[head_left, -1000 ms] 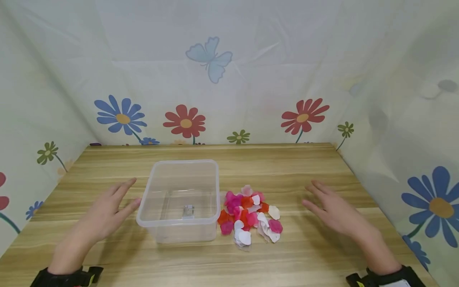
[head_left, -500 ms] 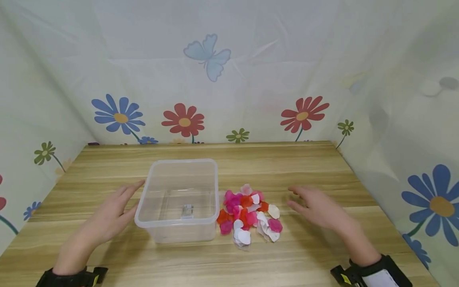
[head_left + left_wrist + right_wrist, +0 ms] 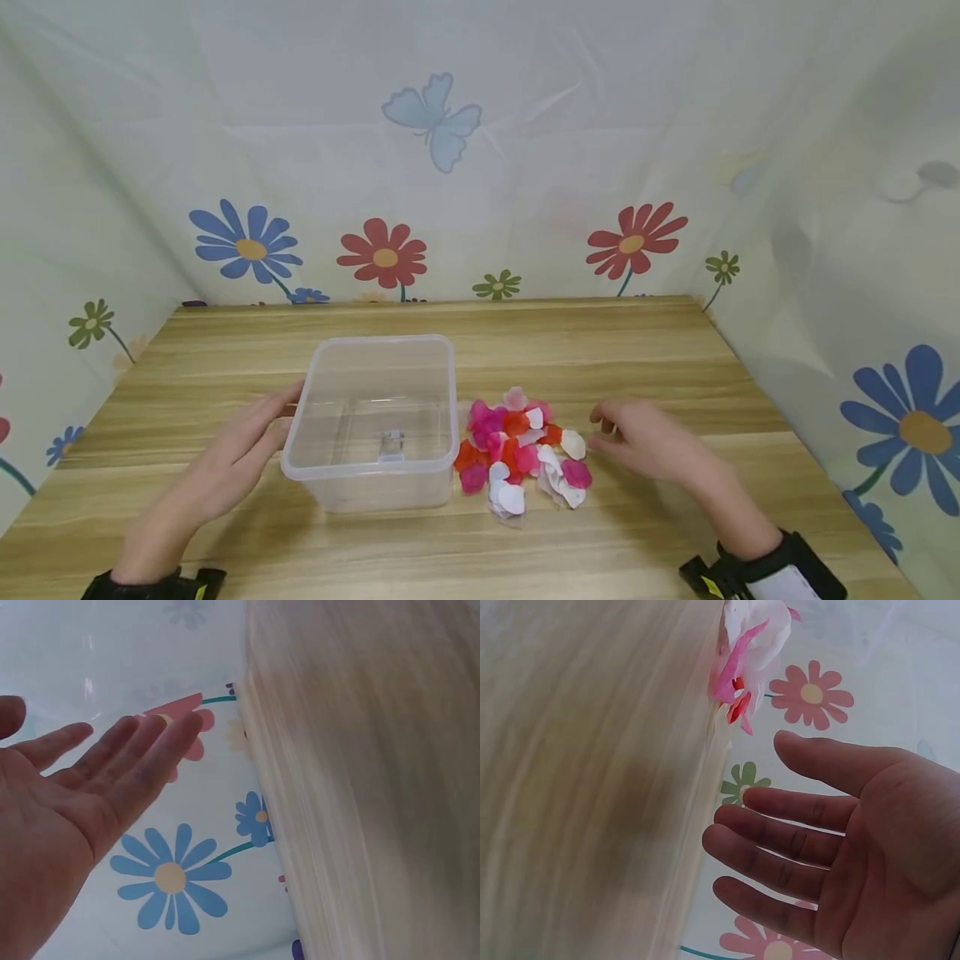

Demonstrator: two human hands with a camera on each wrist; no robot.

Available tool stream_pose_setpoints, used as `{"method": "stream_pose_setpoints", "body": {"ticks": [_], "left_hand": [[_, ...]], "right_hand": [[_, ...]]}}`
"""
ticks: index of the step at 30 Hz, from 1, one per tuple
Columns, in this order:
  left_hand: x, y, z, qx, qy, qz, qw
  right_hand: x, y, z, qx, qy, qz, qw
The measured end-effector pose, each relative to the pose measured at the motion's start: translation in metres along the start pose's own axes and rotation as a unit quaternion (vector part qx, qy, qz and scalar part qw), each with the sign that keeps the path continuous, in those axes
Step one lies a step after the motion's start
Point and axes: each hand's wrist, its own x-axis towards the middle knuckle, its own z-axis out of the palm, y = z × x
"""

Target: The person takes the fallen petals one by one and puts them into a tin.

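Note:
A clear plastic box without a lid stands on the wooden table, left of the middle. Just right of it lies a loose heap of petals in pink, red, orange and white. My left hand is at the box's left side, fingers extended; whether the fingertips touch the wall I cannot tell. In the left wrist view its palm holds nothing. My right hand hovers just right of the petals, fingers slightly bent, holding nothing. The right wrist view shows the petals beyond its thumb.
A small pale rectangular patch shows through the box's bottom. The wooden table runs back to a white cloth wall printed with flowers and a butterfly. Similar cloth walls flank it left and right.
Both hands have moved inward. The left hand has come up to the box's side, and the right hand has moved left to the petals, its fingers bending more. Box and petals have stayed put.

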Motion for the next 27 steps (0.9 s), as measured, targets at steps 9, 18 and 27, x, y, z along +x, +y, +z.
{"method": "stream_pose_setpoints", "body": {"ticks": [9, 18, 27], "left_hand": [[-0.008, -0.003, -0.001, -0.049, -0.034, -0.009, 0.9982], [-0.010, -0.009, 0.000, -0.165, -0.080, -0.003, 0.9830], [-0.012, -0.001, -0.002, -0.214, -0.115, 0.013, 0.9699]], "right_hand": [[0.007, -0.007, 0.004, -0.011, -0.017, -0.003, 0.9998], [0.012, -0.008, 0.010, -0.003, -0.037, 0.015, 0.9992], [0.016, -0.011, 0.013, -0.008, -0.052, 0.018, 0.9984]]}}
